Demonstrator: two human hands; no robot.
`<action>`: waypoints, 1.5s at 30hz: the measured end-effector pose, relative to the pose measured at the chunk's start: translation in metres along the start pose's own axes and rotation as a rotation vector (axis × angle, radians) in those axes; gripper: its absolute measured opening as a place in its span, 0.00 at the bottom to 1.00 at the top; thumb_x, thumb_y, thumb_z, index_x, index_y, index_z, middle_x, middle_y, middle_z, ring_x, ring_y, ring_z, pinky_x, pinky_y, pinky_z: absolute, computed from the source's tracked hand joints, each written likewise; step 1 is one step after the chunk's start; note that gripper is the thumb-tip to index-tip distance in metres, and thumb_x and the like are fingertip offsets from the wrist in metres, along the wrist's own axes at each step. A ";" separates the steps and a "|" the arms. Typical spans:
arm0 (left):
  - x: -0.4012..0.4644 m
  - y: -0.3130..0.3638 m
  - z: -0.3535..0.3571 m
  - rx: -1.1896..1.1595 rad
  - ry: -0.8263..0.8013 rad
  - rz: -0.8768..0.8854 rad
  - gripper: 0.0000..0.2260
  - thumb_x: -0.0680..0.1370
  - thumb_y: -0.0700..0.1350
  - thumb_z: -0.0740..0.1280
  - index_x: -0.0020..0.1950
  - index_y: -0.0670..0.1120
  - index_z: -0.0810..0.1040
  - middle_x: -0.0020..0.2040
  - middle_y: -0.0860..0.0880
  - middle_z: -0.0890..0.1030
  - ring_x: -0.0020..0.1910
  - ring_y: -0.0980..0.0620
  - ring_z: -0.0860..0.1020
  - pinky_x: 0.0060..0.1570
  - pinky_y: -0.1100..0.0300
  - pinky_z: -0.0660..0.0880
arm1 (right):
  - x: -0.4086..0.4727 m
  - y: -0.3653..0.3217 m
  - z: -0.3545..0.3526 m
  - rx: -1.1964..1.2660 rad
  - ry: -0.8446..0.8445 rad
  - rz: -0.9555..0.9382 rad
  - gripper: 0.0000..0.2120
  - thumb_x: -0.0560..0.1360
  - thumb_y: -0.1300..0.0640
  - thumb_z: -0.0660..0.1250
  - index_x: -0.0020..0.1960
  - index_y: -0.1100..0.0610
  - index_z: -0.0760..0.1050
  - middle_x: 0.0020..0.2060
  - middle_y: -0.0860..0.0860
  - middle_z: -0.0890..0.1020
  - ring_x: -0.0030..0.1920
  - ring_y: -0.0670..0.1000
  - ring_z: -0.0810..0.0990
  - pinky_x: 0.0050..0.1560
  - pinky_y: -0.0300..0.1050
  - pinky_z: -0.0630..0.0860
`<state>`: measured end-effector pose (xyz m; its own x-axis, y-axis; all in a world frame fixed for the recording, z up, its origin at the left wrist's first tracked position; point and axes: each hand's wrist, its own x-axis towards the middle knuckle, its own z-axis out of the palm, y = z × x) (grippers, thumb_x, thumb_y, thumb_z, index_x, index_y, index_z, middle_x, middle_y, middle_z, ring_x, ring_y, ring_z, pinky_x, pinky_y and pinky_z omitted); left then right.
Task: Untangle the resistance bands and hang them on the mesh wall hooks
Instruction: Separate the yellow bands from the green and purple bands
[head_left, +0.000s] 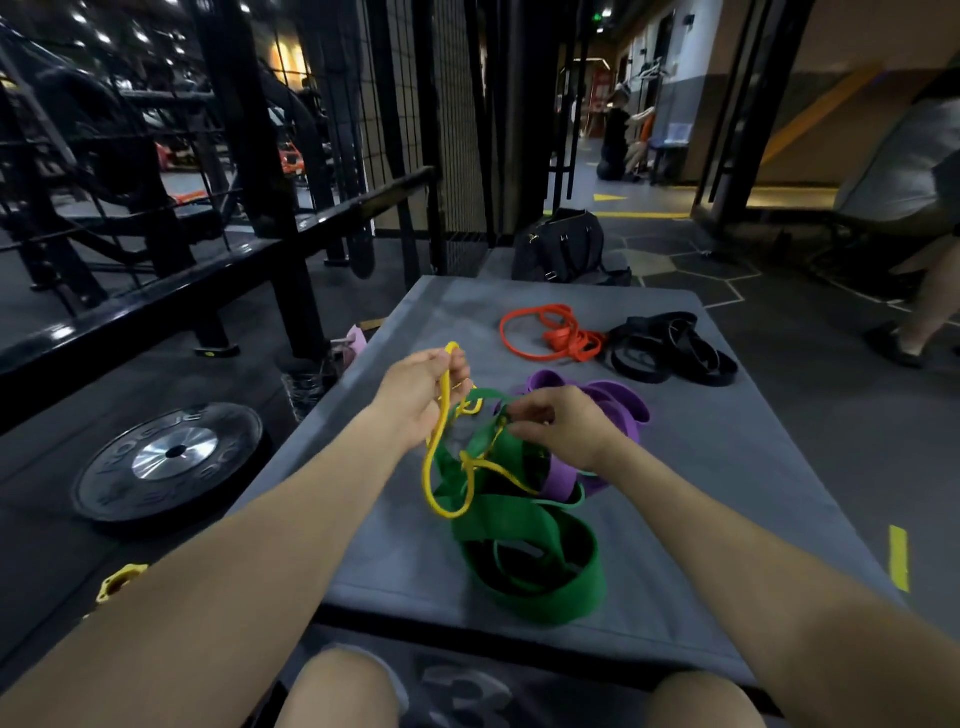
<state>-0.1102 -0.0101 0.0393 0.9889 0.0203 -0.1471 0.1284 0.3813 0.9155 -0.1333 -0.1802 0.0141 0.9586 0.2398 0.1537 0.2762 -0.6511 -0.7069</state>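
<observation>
A thin yellow band (432, 483) is knotted through a wide green band (530, 551) on the grey mat (727, 467). My left hand (415, 395) pinches the yellow band's upper loop and holds it lifted. My right hand (563, 426) pinches the tangle where the green and yellow bands cross. A purple band (618, 402) lies partly under my right hand, mixed in with the green one. An orange band (550, 332) and a black band (670, 348) lie in separate heaps at the mat's far end. The black mesh wall (457, 130) stands beyond the mat; no hooks are visible on it.
A black weight plate (171, 460) lies on the floor at left beside a black steel rack (249, 208). A black bag (563, 247) sits past the mat's far edge. A person's legs (930, 291) stand at right. Two people are far down the corridor.
</observation>
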 end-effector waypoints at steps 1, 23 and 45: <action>0.000 -0.001 0.005 -0.001 -0.014 -0.005 0.11 0.81 0.36 0.54 0.42 0.42 0.73 0.38 0.47 0.74 0.37 0.54 0.74 0.43 0.61 0.74 | -0.001 -0.005 0.001 0.090 -0.035 -0.005 0.09 0.74 0.61 0.69 0.52 0.63 0.80 0.41 0.55 0.84 0.39 0.42 0.76 0.43 0.32 0.70; 0.048 -0.039 -0.043 0.953 0.069 -0.063 0.18 0.77 0.40 0.66 0.65 0.38 0.69 0.58 0.43 0.74 0.58 0.48 0.73 0.53 0.60 0.69 | 0.051 0.006 0.004 0.004 0.128 0.341 0.16 0.67 0.65 0.68 0.25 0.54 0.67 0.27 0.55 0.76 0.32 0.56 0.76 0.38 0.48 0.74; 0.034 -0.002 0.014 0.371 0.003 -0.144 0.07 0.73 0.43 0.70 0.36 0.46 0.75 0.25 0.51 0.79 0.23 0.56 0.76 0.29 0.65 0.70 | 0.037 0.003 -0.026 -0.514 0.028 0.249 0.11 0.71 0.56 0.67 0.49 0.62 0.81 0.46 0.59 0.83 0.46 0.57 0.81 0.38 0.43 0.71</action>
<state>-0.0756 -0.0231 0.0376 0.9588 -0.0063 -0.2840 0.2841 0.0202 0.9586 -0.0951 -0.1917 0.0360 0.9986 0.0193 0.0489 0.0330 -0.9538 -0.2987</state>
